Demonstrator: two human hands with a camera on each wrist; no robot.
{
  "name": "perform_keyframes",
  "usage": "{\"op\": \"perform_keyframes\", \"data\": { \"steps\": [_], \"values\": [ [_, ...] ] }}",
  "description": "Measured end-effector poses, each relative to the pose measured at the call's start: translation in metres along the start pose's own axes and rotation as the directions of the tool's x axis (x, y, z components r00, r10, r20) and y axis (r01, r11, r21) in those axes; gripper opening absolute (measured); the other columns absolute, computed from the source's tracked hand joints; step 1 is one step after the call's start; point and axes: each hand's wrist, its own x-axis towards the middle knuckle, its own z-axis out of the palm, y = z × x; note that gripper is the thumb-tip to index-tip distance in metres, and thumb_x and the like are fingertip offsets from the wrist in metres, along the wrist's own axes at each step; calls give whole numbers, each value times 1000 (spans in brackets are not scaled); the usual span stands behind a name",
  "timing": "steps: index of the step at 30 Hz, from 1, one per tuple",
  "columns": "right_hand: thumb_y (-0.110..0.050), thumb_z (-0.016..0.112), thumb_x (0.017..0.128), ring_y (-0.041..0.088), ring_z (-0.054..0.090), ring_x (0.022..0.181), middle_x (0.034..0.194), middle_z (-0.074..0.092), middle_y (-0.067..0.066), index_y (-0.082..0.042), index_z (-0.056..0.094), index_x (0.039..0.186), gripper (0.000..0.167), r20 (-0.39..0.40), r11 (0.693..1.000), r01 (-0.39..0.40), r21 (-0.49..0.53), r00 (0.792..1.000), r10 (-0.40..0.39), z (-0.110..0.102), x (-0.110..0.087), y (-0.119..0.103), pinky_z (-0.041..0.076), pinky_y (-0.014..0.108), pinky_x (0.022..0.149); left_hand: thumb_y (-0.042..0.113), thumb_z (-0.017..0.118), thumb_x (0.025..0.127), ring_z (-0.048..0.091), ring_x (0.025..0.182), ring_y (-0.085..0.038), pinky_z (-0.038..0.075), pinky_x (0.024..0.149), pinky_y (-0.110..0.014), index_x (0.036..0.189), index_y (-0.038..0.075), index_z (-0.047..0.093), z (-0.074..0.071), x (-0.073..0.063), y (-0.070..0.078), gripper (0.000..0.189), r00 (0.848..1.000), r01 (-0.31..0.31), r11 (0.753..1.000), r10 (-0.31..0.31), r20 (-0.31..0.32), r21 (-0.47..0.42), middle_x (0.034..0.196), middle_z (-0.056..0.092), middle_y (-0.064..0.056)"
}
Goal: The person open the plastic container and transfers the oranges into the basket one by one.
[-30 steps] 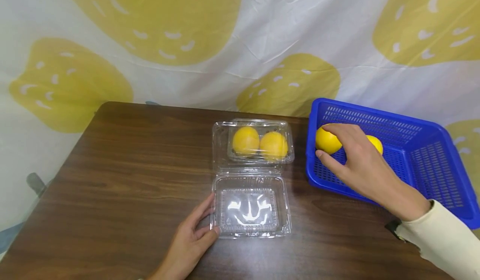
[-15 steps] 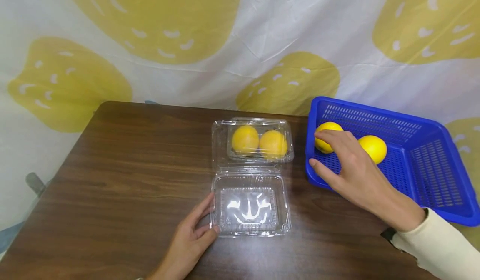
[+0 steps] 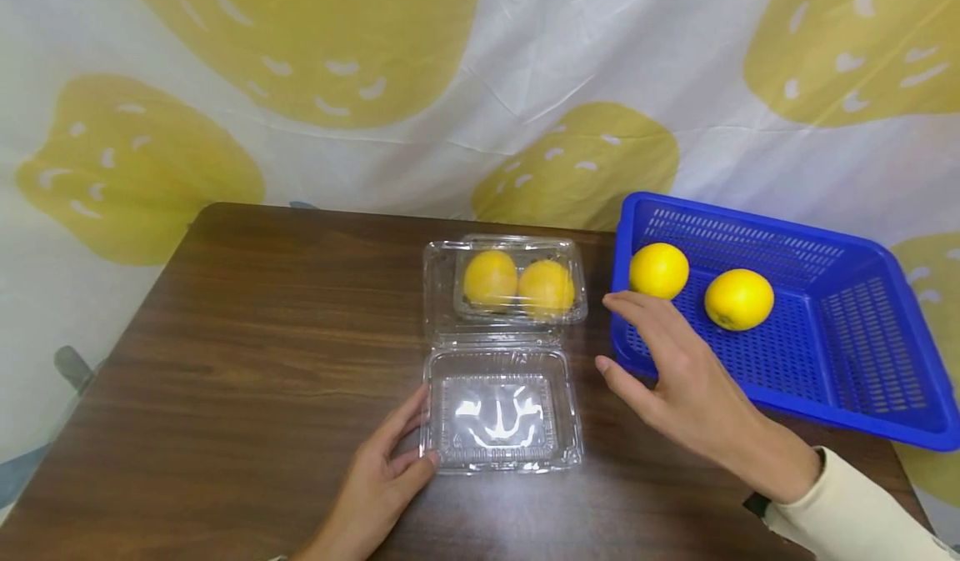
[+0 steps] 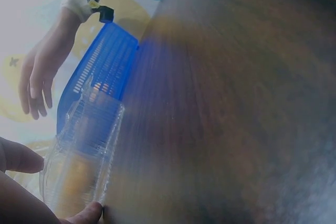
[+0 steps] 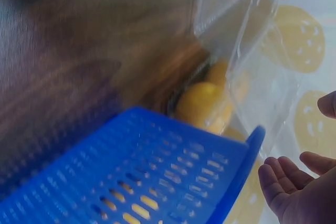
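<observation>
An opened clear plastic clamshell box lies on the table, its front half holding no fruit. My left hand rests at that half's left edge, thumb and index finger touching the rim; the left wrist view shows them well apart. Behind, the other half overlaps a second clear box with two yellow round fruits inside; which lies on top I cannot tell. My right hand hovers over the near left corner of the blue basket, fingers spread and holding nothing. Two more yellow round fruits sit inside the basket.
The dark wooden table ends at a white curtain printed with large yellow fruit shapes. The basket's raised rim stands at the right, close to the boxes. A grey object is by the left table edge.
My right hand has drawn back from over the fruits in the basket, moving nearer and slightly left. Both basket fruits are now uncovered to view. The left hand stays put.
</observation>
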Motion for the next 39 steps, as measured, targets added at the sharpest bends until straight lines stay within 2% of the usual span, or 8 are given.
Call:
{"op": "perform_keyframes", "data": {
  "steps": [9, 14, 17, 21, 24, 28, 34, 39],
  "values": [
    [-50, 55, 113, 35, 62, 131, 148, 63, 21, 5, 60, 150, 66, 18, 997, -18, 72, 1000, 17, 11, -13, -12, 38, 18, 125, -7, 73, 97, 49, 147, -43, 59, 106, -24, 165, 1, 46, 0, 0, 0, 74, 1000, -5, 1000, 5, -6, 9, 167, 49, -24],
    [-45, 55, 114, 22, 66, 108, 135, 68, 15, 5, 62, 146, 59, 32, 989, -6, 150, 999, 1, 21, -22, -13, 54, 16, 98, -7, 73, 97, 50, 146, -41, 59, 106, -25, 166, 1, 46, 0, 0, 0, 74, 1000, 0, 1000, 0, -6, 7, 167, 48, -23],
    [-38, 59, 114, 14, 64, 96, 128, 69, 9, 2, 64, 144, 50, 59, 984, -15, 176, 998, 5, 28, -29, -12, 55, 15, 80, -7, 73, 97, 49, 146, -41, 59, 106, -25, 166, 1, 46, 0, 0, 0, 74, 1000, 3, 1000, -3, -5, 3, 168, 47, -23],
    [-17, 70, 106, 8, 63, 87, 133, 68, 13, 3, 65, 143, 42, 96, 980, -25, 196, 995, 6, 36, -40, -9, 55, 14, 69, -8, 73, 97, 48, 147, -43, 60, 106, -25, 166, 0, 45, 0, 0, 0, 75, 1000, -5, 1000, 5, 2, 0, 168, 46, -24],
    [-2, 77, 97, 5, 65, 87, 142, 65, 17, 5, 63, 144, 50, 123, 976, -35, 216, 992, 8, 43, -47, -8, 57, 15, 70, -8, 72, 97, 49, 147, -43, 60, 106, -26, 166, 0, 44, 0, 0, 0, 75, 1000, -11, 1000, 11, 6, 0, 168, 46, -25],
    [7, 80, 89, 4, 66, 88, 144, 62, 20, 7, 61, 145, 59, 142, 969, -43, 242, 990, 8, 51, -52, -8, 59, 14, 74, -8, 73, 97, 50, 146, -42, 60, 106, -26, 166, 1, 45, -1, -1, 0, 75, 1000, -11, 1000, 11, 5, 6, 169, 45, -24],
    [12, 80, 88, 8, 70, 89, 143, 61, 23, 12, 61, 143, 59, 129, 955, -44, 295, 992, 6, 60, -54, -11, 61, 16, 78, -6, 74, 98, 55, 144, -31, 60, 106, -25, 166, 4, 47, -6, -3, -2, 74, 1000, -19, 998, 19, 2, 57, 169, 47, -20],
    [12, 80, 89, 9, 70, 90, 145, 59, 23, 13, 62, 142, 55, 124, 952, -28, 305, 992, -10, 65, -52, -14, 62, 17, 78, -8, 74, 97, 58, 139, -16, 60, 104, -25, 166, 4, 47, -13, -6, -4, 75, 1000, -24, 997, 24, 1, 75, 163, 51, -25]
  ]
}}
